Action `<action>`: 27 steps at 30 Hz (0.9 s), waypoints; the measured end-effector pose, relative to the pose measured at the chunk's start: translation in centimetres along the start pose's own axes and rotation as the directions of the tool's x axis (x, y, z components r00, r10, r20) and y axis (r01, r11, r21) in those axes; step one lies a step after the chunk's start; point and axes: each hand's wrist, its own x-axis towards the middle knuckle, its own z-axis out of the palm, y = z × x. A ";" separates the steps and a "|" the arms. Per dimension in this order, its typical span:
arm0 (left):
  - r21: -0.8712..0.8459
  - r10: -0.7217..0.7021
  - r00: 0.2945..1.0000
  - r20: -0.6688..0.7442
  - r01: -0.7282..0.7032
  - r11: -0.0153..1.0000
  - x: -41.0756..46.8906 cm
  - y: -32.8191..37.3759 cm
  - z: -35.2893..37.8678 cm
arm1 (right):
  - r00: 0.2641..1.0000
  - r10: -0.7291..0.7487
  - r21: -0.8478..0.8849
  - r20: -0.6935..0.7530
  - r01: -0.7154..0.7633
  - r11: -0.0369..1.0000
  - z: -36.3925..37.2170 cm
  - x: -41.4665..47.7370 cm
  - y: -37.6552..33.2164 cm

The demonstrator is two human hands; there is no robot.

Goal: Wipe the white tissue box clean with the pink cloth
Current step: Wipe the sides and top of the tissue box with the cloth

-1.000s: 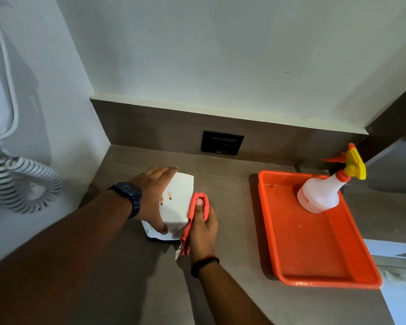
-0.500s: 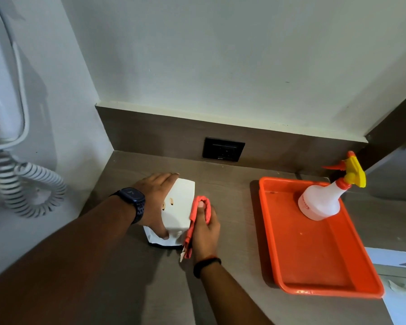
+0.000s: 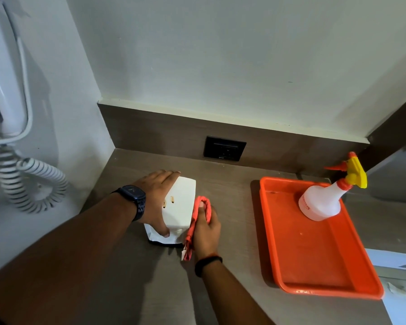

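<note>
The white tissue box (image 3: 179, 205) stands on the brown counter, left of centre. My left hand (image 3: 156, 200) lies over its top and left side, with the thumb on the front face, and holds it steady. My right hand (image 3: 205, 227) presses the folded pink cloth (image 3: 197, 221) flat against the box's right side. The cloth runs from the box's upper right edge down to the counter. A white tissue sheet (image 3: 154, 236) shows under the box at the front.
An orange tray (image 3: 314, 259) sits to the right with a white spray bottle (image 3: 324, 202) at its far end. A dark wall socket (image 3: 224, 148) is behind the box. A white coiled cord (image 3: 26, 181) hangs on the left wall. The counter edge is at the right.
Both hands keep their grip on the box and the cloth. The cloth hand has shifted only slightly along the box's right side, and the camera has tilted a little.
</note>
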 end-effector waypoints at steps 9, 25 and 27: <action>-0.046 -0.015 0.999 -0.046 0.013 0.999 -0.1 0.1 0.3 | 0.999 0.003 -0.136 0.041 0.003 0.991 0.2 2.9 -3.6; -0.464 -0.128 0.981 -0.143 0.047 0.884 -1.6 -1.9 2.6 | 0.682 -0.393 -0.714 0.616 0.695 0.085 2.5 1.2 -6.9; -0.473 -0.087 0.988 -0.124 0.018 0.881 -1.5 -1.8 2.4 | 0.659 -0.396 -0.708 0.640 0.706 0.030 2.7 1.0 -6.7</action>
